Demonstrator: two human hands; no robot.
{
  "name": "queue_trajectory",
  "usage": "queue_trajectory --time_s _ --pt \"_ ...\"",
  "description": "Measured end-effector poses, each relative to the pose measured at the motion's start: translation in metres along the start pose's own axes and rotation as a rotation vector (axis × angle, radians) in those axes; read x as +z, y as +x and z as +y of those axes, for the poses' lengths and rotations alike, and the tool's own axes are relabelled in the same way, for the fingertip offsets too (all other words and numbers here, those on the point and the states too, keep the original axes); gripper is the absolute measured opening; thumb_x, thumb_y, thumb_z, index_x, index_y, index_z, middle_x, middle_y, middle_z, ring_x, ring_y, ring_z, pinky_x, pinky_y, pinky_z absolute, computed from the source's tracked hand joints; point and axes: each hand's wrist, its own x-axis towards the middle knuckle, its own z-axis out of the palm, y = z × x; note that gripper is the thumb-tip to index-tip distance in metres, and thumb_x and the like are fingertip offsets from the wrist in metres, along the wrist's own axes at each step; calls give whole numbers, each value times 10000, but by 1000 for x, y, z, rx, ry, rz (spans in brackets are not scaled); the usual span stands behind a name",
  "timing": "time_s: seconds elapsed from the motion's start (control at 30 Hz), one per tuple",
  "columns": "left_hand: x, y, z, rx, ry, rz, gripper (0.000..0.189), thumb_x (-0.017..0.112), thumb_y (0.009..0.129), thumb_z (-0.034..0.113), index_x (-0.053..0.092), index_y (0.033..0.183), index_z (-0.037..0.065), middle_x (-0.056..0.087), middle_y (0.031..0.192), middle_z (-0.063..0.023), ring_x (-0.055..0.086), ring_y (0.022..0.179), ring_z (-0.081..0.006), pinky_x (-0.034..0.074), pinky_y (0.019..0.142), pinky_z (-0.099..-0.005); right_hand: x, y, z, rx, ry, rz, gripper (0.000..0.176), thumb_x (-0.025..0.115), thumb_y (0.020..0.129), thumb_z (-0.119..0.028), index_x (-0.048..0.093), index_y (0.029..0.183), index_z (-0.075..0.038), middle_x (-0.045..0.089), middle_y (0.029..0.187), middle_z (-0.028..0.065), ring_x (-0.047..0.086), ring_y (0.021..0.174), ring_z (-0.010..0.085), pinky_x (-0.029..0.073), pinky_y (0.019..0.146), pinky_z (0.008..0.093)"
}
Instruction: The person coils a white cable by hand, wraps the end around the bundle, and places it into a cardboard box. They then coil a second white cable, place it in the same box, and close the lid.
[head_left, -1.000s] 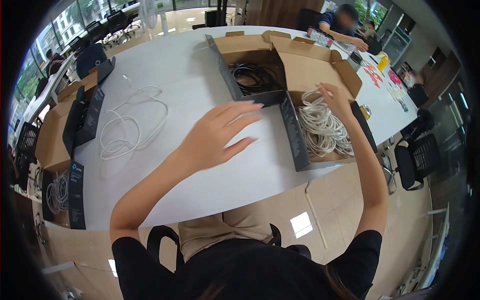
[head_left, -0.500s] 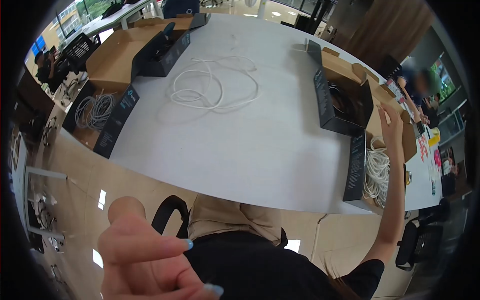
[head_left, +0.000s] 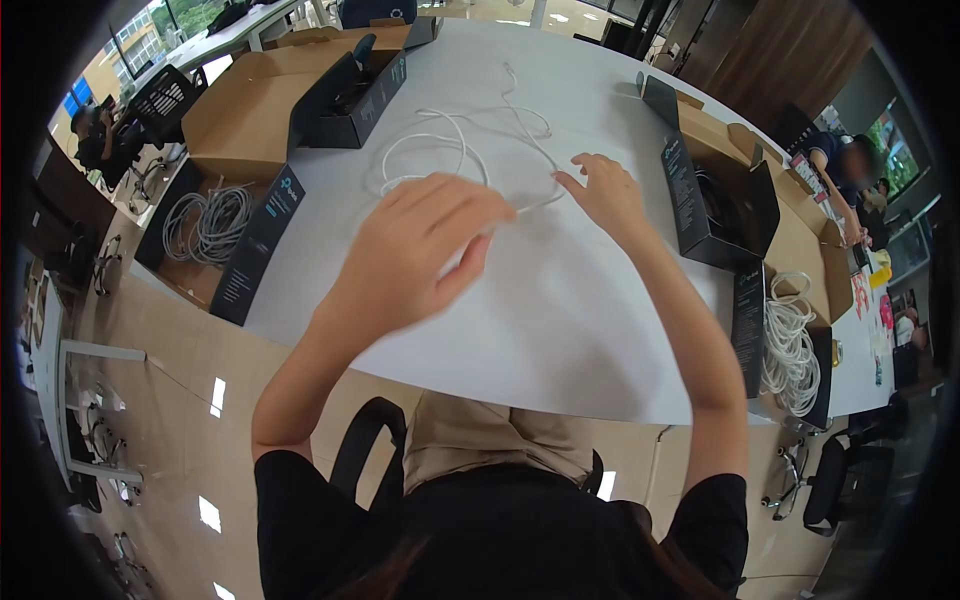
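Note:
A loosely looped white cable (head_left: 545, 150) lies on the white table, one end stretching toward the far side. My left hand (head_left: 415, 250) is above the near part of the loops, its fingers bent and the thumb apart from them. The fingertips are beside a strand, and contact cannot be made out. On the right, my right hand (head_left: 607, 195) is at the cable's right bend, palm down, with thumb and fingers spread. Part of the cable is hidden behind my left hand.
Left, an open box holds a coiled grey cable (head_left: 210, 225); behind it stands another dark box (head_left: 355, 105). Right, one box (head_left: 715, 205) contains dark cable, and a nearer one holds bundled white cables (head_left: 790, 345). A person (head_left: 845, 165) is beyond the right side.
My left hand has risen from the lower left to over the table. My right hand has moved left from the right-hand boxes to the cable. The cable's loops have shifted and spread.

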Motion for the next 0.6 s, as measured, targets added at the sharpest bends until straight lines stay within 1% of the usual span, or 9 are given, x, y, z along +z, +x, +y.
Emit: queue_trajectory --time_s 0.03,0.1,0.17,0.2,0.3,0.37,0.5,0.57,0.6 --pt "14 -1 -18 -111 -49 -125 244 627 763 96 601 1003 125 588 1043 -42 528 1024 -224 404 866 -421 13 4 -1 82 14 27 306 638 763 -298 629 888 -18 620 844 147 600 829 300 480 700 376" --pt "56 -12 -69 -4 71 -261 245 612 811 239 601 1027 123 564 1127 -64 451 1157 -215 232 1019 -490 39 14 6 231 70 -15 323 659 725 -264 630 915 -4 627 842 155 614 813 283 484 704 367" --pt "84 -22 -106 -91 184 -391 354 570 818 374 592 1074 130 527 1193 -80 382 1223 -234 145 1043 -523 62 24 26 367 155 -146 358 670 685 -207 634 966 11 642 833 146 637 787 237 488 714 342" --pt "91 -26 -118 -136 240 -454 414 549 821 441 587 1097 134 508 1227 -88 347 1256 -244 101 1055 -539 73 24 38 357 191 -125 349 660 678 -172 633 972 15 644 813 146 641 740 233 495 685 335" --pt "98 -33 -136 -238 278 -429 635 421 805 630 569 1157 123 475 1262 -115 326 1261 -286 32 1031 -601 84 32 76 328 272 -38 328 633 673 -88 634 982 23 647 755 141 643 605 218 508 591 313" --pt "92 -32 -141 -318 326 -454 684 413 786 660 545 1186 120 456 1274 -131 320 1260 -306 48 1032 -599 80 34 101 324 298 22 301 622 690 -60 637 979 22 646 718 130 630 521 204 506 521 299" --pt "89 -40 -151 -475 376 -416 695 423 791 648 495 1235 118 444 1274 -152 334 1245 -300 129 1030 -565 28 31 118 422 439 239 264 603 719 -29 640 977 13 631 682 118 625 506 198 491 483 274" --pt "84 -38 -154 -572 249 -412 666 447 807 608 476 1247 108 464 1247 -157 369 1215 -291 189 1016 -525 2 30 127 387 457 336 237 593 722 -17 648 951 9 628 688 136 629 528 225 484 501 289" --pt "82 -37 -153 -618 182 -413 653 459 815 588 467 1253 104 474 1233 -159 386 1200 -286 219 1009 -505 -13 30 126 379 536 405 234 597 742 -18 646 970 -1 615 674 107 624 527 193 474 491 270"
